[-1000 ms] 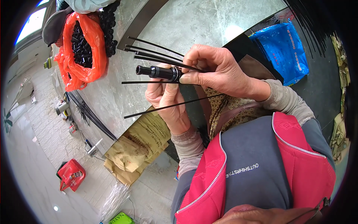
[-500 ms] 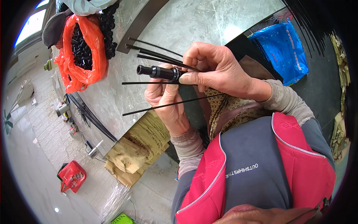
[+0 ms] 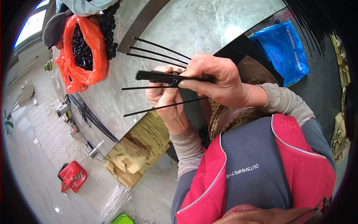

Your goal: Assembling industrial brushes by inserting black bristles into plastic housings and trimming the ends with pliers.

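My left hand (image 3: 166,99) is closed around a black ringed tube (image 3: 174,81) from the near side. Thumb and fingers of my right hand (image 3: 216,78) pinch a dark strip (image 3: 154,75), seen nearly end-on, that lies along the tube and hides most of it. Thin black rods fan out to the left: several above the strip, among them an upper rod (image 3: 160,46), then a rod (image 3: 138,88) just below it and a lowest rod (image 3: 156,108) passing over my left hand. Where the rods join the tube is hidden by my fingers.
A red plastic bag (image 3: 99,69) full of small black tubular parts stands at the far left. A blue bag (image 3: 289,54) lies at right, near many long black rods (image 3: 305,26). A brown paper sack (image 3: 138,143) and a bundle of dark rods (image 3: 91,115) lie left of me.
The dark strip has come across the tube, which showed plainly before. My right hand has shifted slightly, and the upper rods have spread farther apart. My left hand keeps its hold.
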A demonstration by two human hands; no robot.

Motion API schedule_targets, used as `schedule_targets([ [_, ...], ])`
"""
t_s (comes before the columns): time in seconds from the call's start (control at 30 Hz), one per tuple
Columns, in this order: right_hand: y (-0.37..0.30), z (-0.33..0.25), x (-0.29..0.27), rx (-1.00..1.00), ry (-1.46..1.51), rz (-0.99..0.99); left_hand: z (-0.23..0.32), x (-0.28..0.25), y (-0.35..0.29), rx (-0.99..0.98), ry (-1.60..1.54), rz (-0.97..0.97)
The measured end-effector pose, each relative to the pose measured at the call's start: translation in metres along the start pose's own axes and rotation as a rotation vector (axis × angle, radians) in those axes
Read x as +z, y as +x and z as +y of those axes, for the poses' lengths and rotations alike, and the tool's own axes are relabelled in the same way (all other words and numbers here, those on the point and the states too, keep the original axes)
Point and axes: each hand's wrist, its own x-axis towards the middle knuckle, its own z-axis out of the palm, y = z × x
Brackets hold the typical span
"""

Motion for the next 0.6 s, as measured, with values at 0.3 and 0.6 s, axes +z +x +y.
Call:
schedule_targets([
  [0.3, -0.003, -0.012, 0.002, 0.177, 0.045, -0.004, -0.001, -0.01, -0.002, -0.031, -0.064, 0.03],
  [0.6, -0.001, -0.014, -0.005, 0.205, 0.154, -0.046, -0.004, -0.006, 0.004, -0.054, -0.117, -0.022],
])
